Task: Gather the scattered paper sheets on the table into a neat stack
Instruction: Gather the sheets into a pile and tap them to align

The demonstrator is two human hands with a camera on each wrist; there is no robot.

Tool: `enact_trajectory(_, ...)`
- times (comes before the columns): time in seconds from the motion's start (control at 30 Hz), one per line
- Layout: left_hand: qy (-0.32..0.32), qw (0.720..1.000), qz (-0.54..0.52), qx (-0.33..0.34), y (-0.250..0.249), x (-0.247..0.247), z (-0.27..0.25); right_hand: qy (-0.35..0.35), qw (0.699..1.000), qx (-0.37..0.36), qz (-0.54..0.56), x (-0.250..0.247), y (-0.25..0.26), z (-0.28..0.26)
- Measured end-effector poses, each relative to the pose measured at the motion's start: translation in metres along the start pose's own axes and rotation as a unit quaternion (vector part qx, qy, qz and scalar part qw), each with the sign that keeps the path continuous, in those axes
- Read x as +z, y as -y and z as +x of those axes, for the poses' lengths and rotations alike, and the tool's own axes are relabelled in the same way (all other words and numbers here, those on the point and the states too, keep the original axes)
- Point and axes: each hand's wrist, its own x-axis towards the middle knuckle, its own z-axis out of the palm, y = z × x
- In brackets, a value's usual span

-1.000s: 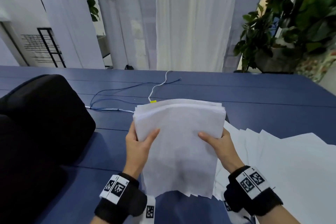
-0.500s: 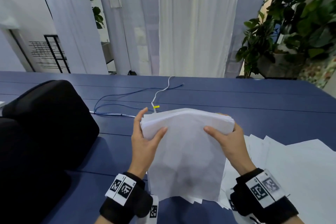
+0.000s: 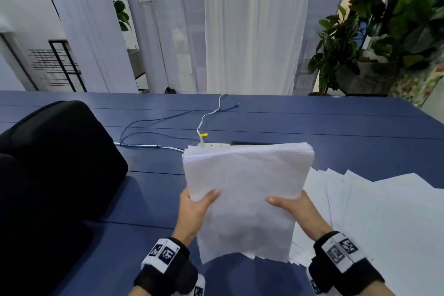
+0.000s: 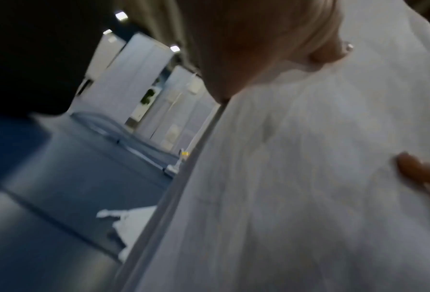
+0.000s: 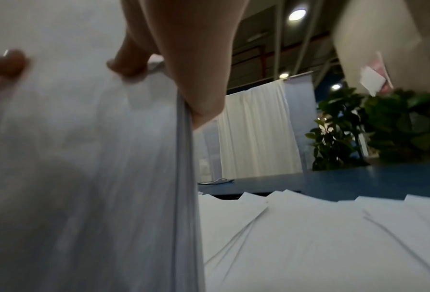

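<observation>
A thick stack of white paper sheets [image 3: 245, 197] stands nearly upright above the blue table [image 3: 336, 122], its lower edge ragged. My left hand [image 3: 192, 211] grips its left side, thumb on the front. My right hand [image 3: 295, 209] grips the right side the same way. In the left wrist view the stack [image 4: 296, 177] fills the right half, with my left thumb [image 4: 258, 49] on it. The right wrist view has the stack's edge [image 5: 183, 177] beside my right thumb [image 5: 198, 59]. Several loose sheets [image 3: 384, 218] lie fanned out on the table at the right, also in the right wrist view [image 5: 321, 237].
A black bag [image 3: 52, 163] sits on the table at the left. Blue and white cables [image 3: 168, 127] and a white power strip [image 3: 216, 145] lie behind the stack. Potted plants [image 3: 384, 31] stand beyond the far right edge. White curtains hang behind the table.
Both hands have slid down the sides of the stack from near its top edge to about its middle. The stack now stands taller in front of me.
</observation>
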Motion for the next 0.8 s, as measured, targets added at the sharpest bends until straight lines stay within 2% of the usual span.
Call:
enact_trajectory(0.07,0.011,1.000,0.009,-0.020,0.001,0.000,-0.002,-0.019,0.999,0.009,-0.025,0.001,-0.007,-0.002)
enact_trajectory(0.23,0.042,0.999,-0.034,-0.004,-0.005,-0.002,0.004,-0.024,1.000,-0.010,-0.005,-0.005,-0.002,0.001)
enact_trajectory(0.4,0.088,0.987,0.071,-0.112,0.035,0.002,-0.015,-0.090,0.989,0.070,-0.097,-0.013,-0.051,-0.004)
enact_trajectory(0.6,0.175,0.960,0.127,-0.175,0.068,0.012,0.014,-0.147,0.984,0.069,-0.077,-0.049,-0.031,0.004)
enact_trajectory(0.7,0.131,0.954,0.203,-0.179,0.092,0.008,0.033,-0.221,0.970,0.072,-0.069,-0.082,-0.030,0.011)
enact_trajectory(0.8,0.076,0.922,0.337,-0.176,0.117,-0.011,0.049,-0.258,0.960,0.091,-0.058,-0.108,-0.031,0.016)
